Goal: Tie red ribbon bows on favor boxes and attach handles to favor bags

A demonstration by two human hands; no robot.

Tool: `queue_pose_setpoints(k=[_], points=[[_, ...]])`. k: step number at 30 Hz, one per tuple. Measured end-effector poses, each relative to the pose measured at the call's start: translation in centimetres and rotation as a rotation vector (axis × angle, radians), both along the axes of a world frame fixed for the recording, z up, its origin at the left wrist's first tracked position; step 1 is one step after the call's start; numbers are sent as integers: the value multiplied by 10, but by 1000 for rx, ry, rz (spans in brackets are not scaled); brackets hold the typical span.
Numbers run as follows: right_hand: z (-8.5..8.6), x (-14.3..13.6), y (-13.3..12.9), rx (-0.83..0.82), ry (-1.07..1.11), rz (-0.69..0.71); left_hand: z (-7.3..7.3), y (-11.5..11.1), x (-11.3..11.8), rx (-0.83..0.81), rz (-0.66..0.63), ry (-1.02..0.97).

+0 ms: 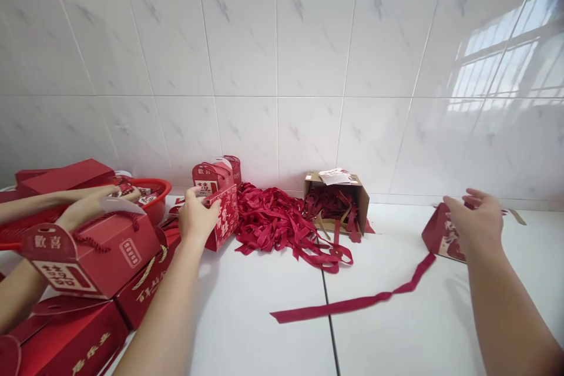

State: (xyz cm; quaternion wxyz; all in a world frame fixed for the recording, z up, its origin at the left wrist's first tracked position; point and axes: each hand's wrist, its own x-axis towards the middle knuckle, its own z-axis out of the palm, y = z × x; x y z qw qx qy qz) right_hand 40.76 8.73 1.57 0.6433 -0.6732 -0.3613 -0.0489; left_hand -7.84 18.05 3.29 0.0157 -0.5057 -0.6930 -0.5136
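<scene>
From here I see both bare forearms reaching forward from the near side, spread wide apart. The left one slants away and a little to the right, ending in a left hand (198, 217) with its back showing, fingers bent and thumb set opposite in a pinch. The right forearm angles in from the near right corner — its right hand (478, 220) well apart from the other, thumb and curved fingers parted.

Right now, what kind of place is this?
Probably a packing spot at a tiled counter or table: a white work surface, red gift boxes, loose ribbons and an open carton against a tiled wall.
</scene>
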Motion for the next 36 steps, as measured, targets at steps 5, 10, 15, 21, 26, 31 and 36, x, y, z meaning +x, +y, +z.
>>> queue_pose_setpoints(k=[5,10,15,21,26,31,36], points=[[34,-69,-12,158,86,294,36,-36,30,294,-217,-72],[36,-157,-29,212,66,896,50,-92,89,519,-689,-332],[33,-191,-52,216,338,1213,42,-130,130,412,-968,-408],[35,-186,-55,241,498,1210,40,-131,137,223,-1163,-714],[39,-189,-58,270,508,1191,41,-125,137,152,-1301,-779],[33,-187,-53,280,490,1212,41,-124,134,168,-1274,-697],[31,-191,-50,216,573,1191,39,-125,139,149,-1259,-659]])
